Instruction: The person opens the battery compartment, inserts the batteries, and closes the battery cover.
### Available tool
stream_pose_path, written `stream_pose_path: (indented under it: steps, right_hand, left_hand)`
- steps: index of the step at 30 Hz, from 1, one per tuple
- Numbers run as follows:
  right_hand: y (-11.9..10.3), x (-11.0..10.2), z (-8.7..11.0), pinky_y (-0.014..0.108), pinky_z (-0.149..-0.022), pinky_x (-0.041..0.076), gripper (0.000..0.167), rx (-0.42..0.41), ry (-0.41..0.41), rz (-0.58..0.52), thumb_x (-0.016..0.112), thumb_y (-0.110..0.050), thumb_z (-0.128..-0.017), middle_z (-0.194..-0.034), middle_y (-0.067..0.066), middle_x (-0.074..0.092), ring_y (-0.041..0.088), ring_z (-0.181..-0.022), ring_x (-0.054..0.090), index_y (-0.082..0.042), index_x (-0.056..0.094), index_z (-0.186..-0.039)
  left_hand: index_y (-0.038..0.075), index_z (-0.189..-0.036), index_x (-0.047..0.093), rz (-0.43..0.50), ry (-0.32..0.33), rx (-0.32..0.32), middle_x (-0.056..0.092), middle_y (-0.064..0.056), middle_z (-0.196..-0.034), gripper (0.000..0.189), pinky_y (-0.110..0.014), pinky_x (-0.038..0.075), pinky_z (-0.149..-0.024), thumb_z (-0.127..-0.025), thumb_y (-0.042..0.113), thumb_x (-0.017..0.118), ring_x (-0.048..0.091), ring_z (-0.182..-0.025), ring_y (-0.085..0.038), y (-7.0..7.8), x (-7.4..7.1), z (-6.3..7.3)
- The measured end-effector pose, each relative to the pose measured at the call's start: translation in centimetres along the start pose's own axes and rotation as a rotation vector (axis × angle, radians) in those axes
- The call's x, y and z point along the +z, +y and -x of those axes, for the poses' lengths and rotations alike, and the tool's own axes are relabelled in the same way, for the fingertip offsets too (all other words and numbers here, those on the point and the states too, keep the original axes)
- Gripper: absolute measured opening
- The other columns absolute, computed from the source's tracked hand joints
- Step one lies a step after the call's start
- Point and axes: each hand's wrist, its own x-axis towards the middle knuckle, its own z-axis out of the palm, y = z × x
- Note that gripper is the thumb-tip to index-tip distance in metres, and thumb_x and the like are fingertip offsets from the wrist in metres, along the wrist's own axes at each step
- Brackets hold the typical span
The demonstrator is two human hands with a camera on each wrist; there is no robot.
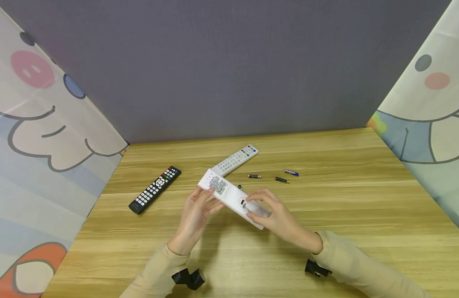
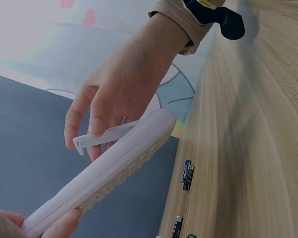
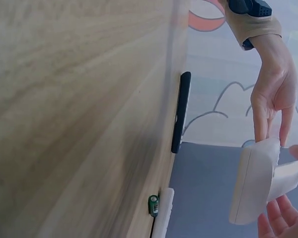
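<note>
Our R hand (image 1: 274,211) pinches the white batt. cover (image 2: 120,132) b/w thumb & fingers, the gap closed down to the cover itself. Our L hand (image 1: 199,207) grips the white remote (image 1: 231,198) at its far-left end, thumb by the QR label (image 1: 218,185), fingers underneath; it's back up, keys down, held above the table (image 1: 326,198).

Key relation: the remote's long axis runs far-left to near-right, the cover sits over the near-right half, & the R hand's the nearer one to it. The cover's tilted, latch end raised off the remote, other end toward the remote's near-right tip; contact there we can't make out. A dark spot, prob. the batt. bay (image 1: 243,203), shows just beside the R fingertips.

Further out: green batt. (image 3: 154,206) partly hidden behind the remote in the head view, dark batt. (image 1: 254,176) beyond, then black-gold batt. (image 1: 282,180) & blue batt. (image 1: 292,172) to the R. 2nd white remote (image 1: 235,160) lies past the label end; black remote (image 1: 155,190) well off L.
</note>
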Motion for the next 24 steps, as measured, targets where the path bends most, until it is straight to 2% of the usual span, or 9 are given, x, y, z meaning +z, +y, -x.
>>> stream_pose_path:
  steps: [7, 17, 20, 24]
  right_hand:
    - [-0.07, 0.16, 0.15, 0.036, -0.082, 0.051, 0.034, -0.013, 0.075, 0.045, 0.073, -0.004, -0.069, -0.102, 0.002, 0.056, 0.018, -0.098, 0.051, -0.011, 0.061, -0.100]
    - [0.20, 0.37, 0.29, 0.030, -0.076, 0.053, 0.033, -0.021, 0.107, 0.026, 0.071, 0.002, -0.070, -0.100, 0.003, 0.057, 0.014, -0.093, 0.053, -0.007, 0.062, -0.100]
    - [0.32, 0.32, 0.33, 0.029, -0.073, 0.053, 0.032, -0.016, 0.110, 0.013, 0.070, 0.001, -0.071, -0.098, 0.003, 0.058, 0.013, -0.086, 0.054, -0.006, 0.062, -0.100]
    - [0.37, -0.08, 0.26, 0.028, -0.075, 0.052, 0.030, 0.034, 0.096, -0.074, 0.067, 0.001, -0.075, -0.098, 0.005, 0.057, 0.012, -0.083, 0.054, -0.004, 0.060, -0.104]
  left_hand:
    - [-0.003, -0.128, 0.038, -0.004, -0.005, 0.012, 0.057, -0.011, -0.105, 0.040, -0.034, 0.054, -0.077, -0.089, 0.001, 0.045, 0.063, -0.081, -0.020, -0.05, -0.19, -0.09]
    - [-0.005, -0.128, 0.038, -0.010, -0.002, 0.007, 0.058, -0.011, -0.104, 0.041, -0.033, 0.054, -0.076, -0.088, 0.002, 0.047, 0.062, -0.081, -0.021, -0.12, -0.29, -0.13]
    - [-0.003, -0.128, 0.039, -0.001, 0.009, -0.004, 0.057, -0.011, -0.105, 0.040, -0.033, 0.054, -0.076, -0.089, 0.002, 0.046, 0.063, -0.081, -0.021, -0.13, -0.30, -0.19]
    - [-0.001, -0.127, 0.040, 0.006, 0.022, -0.015, 0.057, -0.011, -0.106, 0.039, -0.033, 0.054, -0.076, -0.089, 0.002, 0.045, 0.062, -0.081, -0.021, -0.07, -0.37, -0.23]
